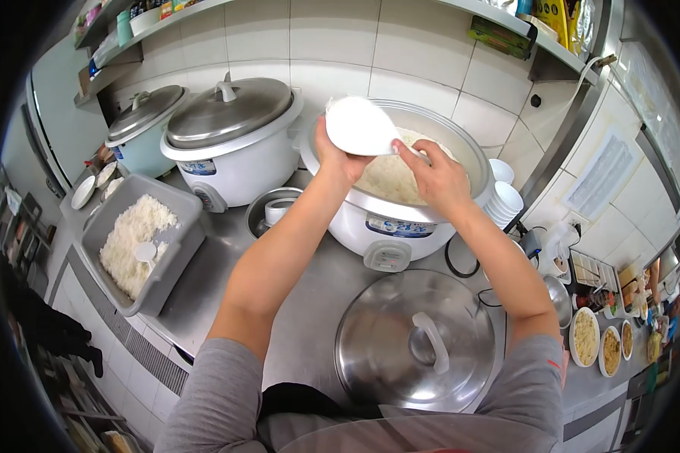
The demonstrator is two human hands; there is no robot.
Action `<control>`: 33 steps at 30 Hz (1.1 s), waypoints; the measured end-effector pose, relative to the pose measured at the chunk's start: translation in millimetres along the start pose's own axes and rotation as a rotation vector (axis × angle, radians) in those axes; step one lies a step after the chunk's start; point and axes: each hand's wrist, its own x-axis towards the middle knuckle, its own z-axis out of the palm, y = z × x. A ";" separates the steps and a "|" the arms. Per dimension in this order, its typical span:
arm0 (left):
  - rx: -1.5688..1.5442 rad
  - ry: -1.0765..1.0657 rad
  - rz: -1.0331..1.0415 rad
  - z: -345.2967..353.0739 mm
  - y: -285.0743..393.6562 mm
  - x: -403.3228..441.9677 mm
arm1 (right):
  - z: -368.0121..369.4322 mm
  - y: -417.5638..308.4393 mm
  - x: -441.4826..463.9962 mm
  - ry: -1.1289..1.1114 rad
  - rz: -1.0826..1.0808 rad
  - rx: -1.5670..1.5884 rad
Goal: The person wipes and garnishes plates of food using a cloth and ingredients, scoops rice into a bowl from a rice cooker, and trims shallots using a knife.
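Above the open rice cooker [340, 219], my left hand [338, 160] grips a white bowl [360, 124], tilted so that its inside is hidden from me. My right hand [440, 180] is closed on the pale handle of a rice paddle [420, 156], close against the bowl's right side. The paddle's blade cannot be made out clearly. Cooked white rice [389, 177] fills much of the cooker's pot below both hands. The cooker's steel lid [385, 343] lies on the counter in front of me, handle up.
Two lidded rice cookers [230, 158] [147, 132] stand to the left. A grey tub [181, 260] holds rice and a white scoop [146, 253]. Beside the cooker are a metal pot [255, 215] and stacked white bowls [506, 200]. Food-filled oval dishes [584, 336] line the right counter.
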 end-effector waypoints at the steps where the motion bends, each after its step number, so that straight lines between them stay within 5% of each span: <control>1: -0.018 -0.059 -0.040 -4.0 -0.4 -2.8 | 1.3 4.7 -2.8 0.025 -0.075 -0.084; 3: 0.015 -0.071 -0.065 -2.1 3.8 -16.9 | 1.8 7.7 -4.2 0.056 -0.159 -0.168; 6: 0.045 -0.129 -0.115 -6.6 17.9 -39.9 | -2.0 -0.3 7.5 0.095 -0.007 0.228; 8: 0.035 -0.162 -0.162 -13.2 23.2 -56.3 | -16.9 -0.5 20.6 -0.171 0.687 0.767; 10: 0.095 -0.190 -0.212 -17.3 28.0 -71.8 | -24.3 0.7 27.1 -0.353 0.785 0.938; 12: 0.112 -0.173 -0.223 -28.5 33.6 -84.5 | -26.2 -11.1 34.1 -0.593 0.621 0.930; 13: 0.127 -0.162 -0.241 -34.2 39.0 -91.1 | -25.2 -22.7 32.2 -0.484 0.296 0.734; 16: 0.183 -0.035 -0.242 -44.7 57.7 -114.8 | -23.1 -42.9 17.6 -0.490 -0.021 0.565; 21: 0.171 -0.072 -0.278 -78.7 72.9 -142.5 | -25.5 -59.4 37.1 -0.424 0.071 0.805; 23: 0.217 -0.027 -0.228 -82.5 76.5 -150.3 | -36.9 -71.7 54.9 -0.754 0.393 0.836; 24: 0.211 -0.011 -0.216 -83.4 79.7 -159.3 | -32.9 -77.5 52.7 -0.770 0.381 0.846; 26: 0.264 0.042 -0.277 -80.4 90.8 -179.1 | -23.3 -88.4 50.3 -0.679 -0.237 0.751; 33: 0.219 0.203 -0.246 -97.2 92.5 -197.1 | -16.6 -124.6 60.0 -0.490 -0.440 0.490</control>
